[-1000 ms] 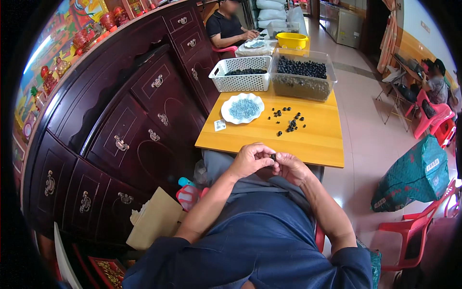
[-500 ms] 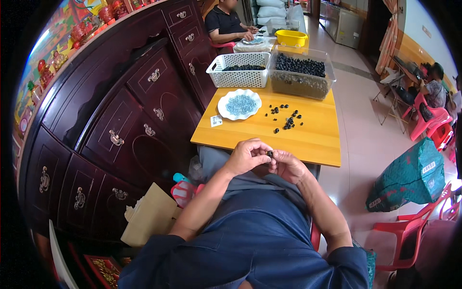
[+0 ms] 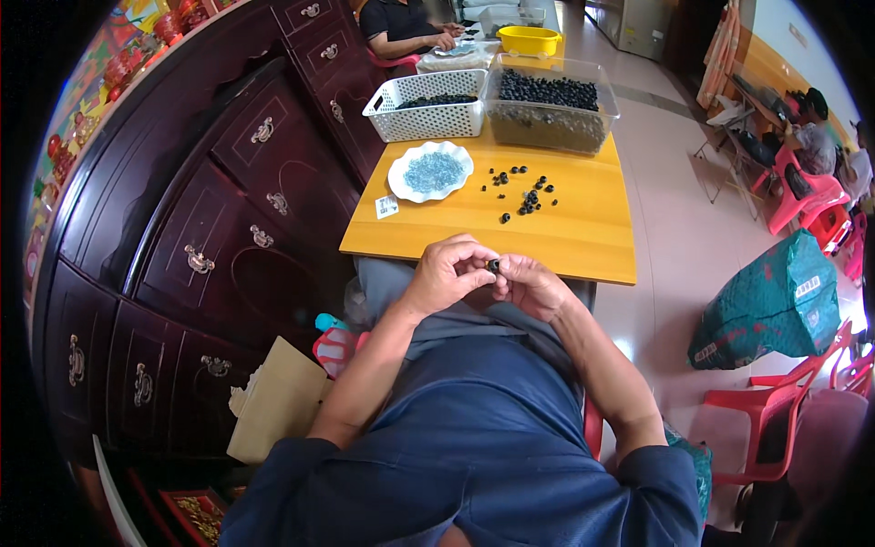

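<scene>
Both hands meet over the lap, just below the near edge of the yellow tabletop point(image 3: 565, 246). Left hand point(image 3: 447, 273) and right hand point(image 3: 533, 284) share a pinching grip on one small dark bead point(image 3: 493, 265) between the fingertips. Loose dark beads point(image 3: 527, 196) scattered mid-tabletop. White scalloped plate point(image 3: 401, 190) with pale blue bits at left; small white label card point(image 3: 386, 207) just beside it. White slotted basket point(image 3: 415, 117) and clear tub point(image 3: 550, 126) of dark beads at far edge. Yellow bowl point(image 3: 530, 40) beyond. Green printed sack point(image 3: 770, 305) on floor, right. Tan paper bag point(image 3: 278, 401) by dark wooden cabinet point(image 3: 182, 228).
</scene>
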Demonstrator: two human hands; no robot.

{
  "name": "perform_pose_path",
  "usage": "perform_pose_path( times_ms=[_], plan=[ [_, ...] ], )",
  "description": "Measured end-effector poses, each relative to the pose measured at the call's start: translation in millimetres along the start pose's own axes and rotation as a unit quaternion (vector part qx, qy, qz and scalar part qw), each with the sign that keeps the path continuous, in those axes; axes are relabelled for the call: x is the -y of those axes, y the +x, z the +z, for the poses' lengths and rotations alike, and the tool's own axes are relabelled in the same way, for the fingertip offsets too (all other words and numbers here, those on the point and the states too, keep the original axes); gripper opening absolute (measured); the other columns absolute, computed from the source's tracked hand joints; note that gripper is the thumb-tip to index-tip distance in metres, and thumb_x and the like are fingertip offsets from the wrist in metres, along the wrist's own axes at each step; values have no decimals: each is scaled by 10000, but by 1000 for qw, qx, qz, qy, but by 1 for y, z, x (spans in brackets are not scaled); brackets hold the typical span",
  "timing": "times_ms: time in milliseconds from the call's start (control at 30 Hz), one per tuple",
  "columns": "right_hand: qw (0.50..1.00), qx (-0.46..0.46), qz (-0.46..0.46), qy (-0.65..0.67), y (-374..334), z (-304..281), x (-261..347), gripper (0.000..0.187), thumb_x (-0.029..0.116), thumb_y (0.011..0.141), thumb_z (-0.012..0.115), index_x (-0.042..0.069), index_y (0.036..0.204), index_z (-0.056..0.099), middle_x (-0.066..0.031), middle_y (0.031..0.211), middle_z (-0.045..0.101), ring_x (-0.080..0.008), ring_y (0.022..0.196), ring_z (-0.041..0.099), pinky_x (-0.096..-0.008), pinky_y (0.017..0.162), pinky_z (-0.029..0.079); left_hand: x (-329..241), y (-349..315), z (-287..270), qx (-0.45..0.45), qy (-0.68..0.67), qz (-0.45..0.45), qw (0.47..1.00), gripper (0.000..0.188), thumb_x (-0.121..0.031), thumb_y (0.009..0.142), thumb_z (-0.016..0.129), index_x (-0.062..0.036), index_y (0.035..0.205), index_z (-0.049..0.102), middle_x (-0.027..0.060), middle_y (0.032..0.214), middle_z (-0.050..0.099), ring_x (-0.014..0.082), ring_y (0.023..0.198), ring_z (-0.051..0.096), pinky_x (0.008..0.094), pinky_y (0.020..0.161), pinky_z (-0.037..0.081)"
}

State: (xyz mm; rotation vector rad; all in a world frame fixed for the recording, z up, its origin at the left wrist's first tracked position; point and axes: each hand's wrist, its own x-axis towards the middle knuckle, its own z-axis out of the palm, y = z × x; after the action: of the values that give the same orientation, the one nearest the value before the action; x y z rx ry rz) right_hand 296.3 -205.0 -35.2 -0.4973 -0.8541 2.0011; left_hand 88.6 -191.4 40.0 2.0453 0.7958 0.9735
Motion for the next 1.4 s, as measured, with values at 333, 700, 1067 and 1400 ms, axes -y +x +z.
perform_pose_path(
  times_ms=[333, 700, 1067, 1400],
  plan=[
    [999, -12, -18, -30, -3, 7, 1, 248, 321, 1008, 653, 85, 931, 664, -10, 796, 655, -129, 754, 600, -310, 767, 500, -2, -4, 1, -1, -7, -12, 1000, 226, -1, 799, 803, -30, 1017, 751, -10, 853, 639, 73, 764, 606, 230, 701, 492],
    [995, -56, -33, -73, 1, 10, -1, 246, 324, 1010, 651, 99, 911, 658, -1, 782, 643, -121, 734, 597, -304, 745, 510, 1, -2, -2, -3, -26, -22, 999, 222, -2, 798, 800, -39, 1013, 754, -34, 832, 622, 42, 725, 575, 213, 673, 473],
    [996, -62, -35, -49, 0, 12, -4, 211, 289, 1005, 663, 93, 928, 651, 3, 782, 639, -117, 731, 592, -300, 741, 506, 17, -3, 3, 24, -76, -48, 996, 127, 45, 869, 730, 4, 987, 711, 3, 902, 690, 92, 824, 715, 232, 745, 546],
    [994, -67, -44, -68, 3, 5, -6, 206, 289, 1006, 663, 107, 911, 646, 12, 773, 642, -97, 708, 583, -284, 716, 498, 14, -5, 16, -34, -117, -22, 992, 154, 2, 852, 766, -16, 1000, 730, -9, 803, 624, 52, 664, 547, 237, 610, 469]
  ],
)
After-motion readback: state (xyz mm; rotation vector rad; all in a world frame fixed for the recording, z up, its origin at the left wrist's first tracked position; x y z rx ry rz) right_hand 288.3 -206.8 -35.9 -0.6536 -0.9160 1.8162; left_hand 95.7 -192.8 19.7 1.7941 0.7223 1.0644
